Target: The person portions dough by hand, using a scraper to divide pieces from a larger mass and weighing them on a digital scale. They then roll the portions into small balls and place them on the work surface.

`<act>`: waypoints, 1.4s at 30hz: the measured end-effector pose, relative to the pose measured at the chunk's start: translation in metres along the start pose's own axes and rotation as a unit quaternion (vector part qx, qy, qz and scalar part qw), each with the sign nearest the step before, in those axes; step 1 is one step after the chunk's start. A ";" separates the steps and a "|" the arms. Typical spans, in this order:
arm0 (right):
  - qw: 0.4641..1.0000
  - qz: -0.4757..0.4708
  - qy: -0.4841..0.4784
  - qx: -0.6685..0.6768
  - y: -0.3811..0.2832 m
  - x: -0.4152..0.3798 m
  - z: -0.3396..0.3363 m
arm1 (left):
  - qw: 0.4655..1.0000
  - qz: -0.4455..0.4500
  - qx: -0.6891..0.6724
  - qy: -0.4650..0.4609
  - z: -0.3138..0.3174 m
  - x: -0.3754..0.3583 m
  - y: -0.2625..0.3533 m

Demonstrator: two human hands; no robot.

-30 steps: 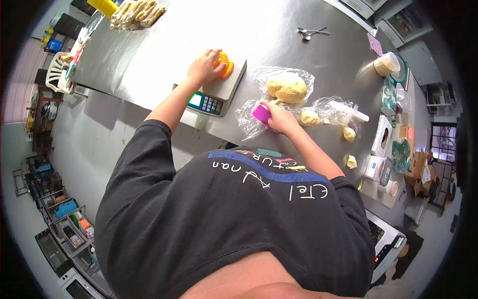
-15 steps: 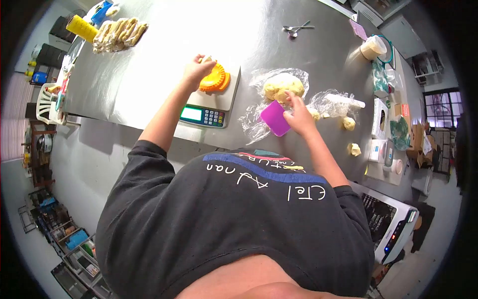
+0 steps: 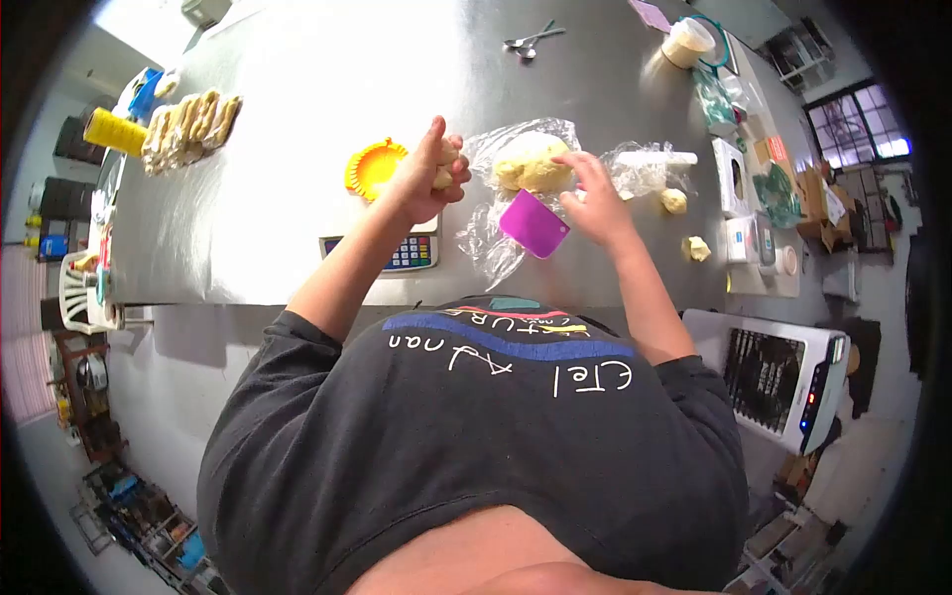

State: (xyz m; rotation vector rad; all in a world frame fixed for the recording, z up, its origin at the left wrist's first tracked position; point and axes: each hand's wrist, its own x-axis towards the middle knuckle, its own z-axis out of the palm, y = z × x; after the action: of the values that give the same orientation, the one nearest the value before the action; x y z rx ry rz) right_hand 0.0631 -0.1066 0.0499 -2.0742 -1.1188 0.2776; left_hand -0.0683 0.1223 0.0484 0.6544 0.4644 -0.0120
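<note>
My left hand [image 3: 426, 183] is closed around pale dough [image 3: 443, 177], above the right part of the scale [image 3: 428, 226]. An orange crimped-edge mould [image 3: 375, 169] sits on the scale beside that wrist. My right hand [image 3: 598, 203] has its fingers apart, with fingertips at the right edge of a big yellow dough lump [image 3: 533, 164] on plastic wrap [image 3: 491, 243]. Just below the lump a purple scraper [image 3: 534, 224] lies on the wrap, close to my right thumb.
Two small dough pieces [image 3: 673, 201] [image 3: 697, 248] lie to the right, near a white roll [image 3: 659, 159] in wrap. Spoons [image 3: 528, 45] and a tub [image 3: 687, 43] stand farther back. Wrapped pastry [image 3: 190, 132] and a yellow roll [image 3: 116, 131] are at the left.
My left hand has moved right, off the orange mould, and now shows dough in its fingers. My right hand stays by the big lump. The whole view has shifted.
</note>
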 end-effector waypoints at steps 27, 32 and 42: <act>0.981 -0.117 0.153 -0.007 0.061 -0.076 -0.079 | 0.965 -0.172 -0.200 -0.016 0.190 0.081 -0.198; 0.975 -0.118 0.188 0.022 0.123 -0.104 -0.100 | 0.976 -0.159 -0.148 -0.016 0.216 0.087 -0.240; 0.941 -0.148 0.303 -0.034 0.096 -0.115 -0.142 | 0.896 0.305 0.295 -0.130 0.263 0.123 -0.256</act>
State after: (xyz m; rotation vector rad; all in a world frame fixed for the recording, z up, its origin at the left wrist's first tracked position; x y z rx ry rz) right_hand 0.1268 -0.3027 0.0639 -1.8187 -1.0310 -0.5245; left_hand 0.1107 -0.2205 0.0301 1.3607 -0.0341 0.3650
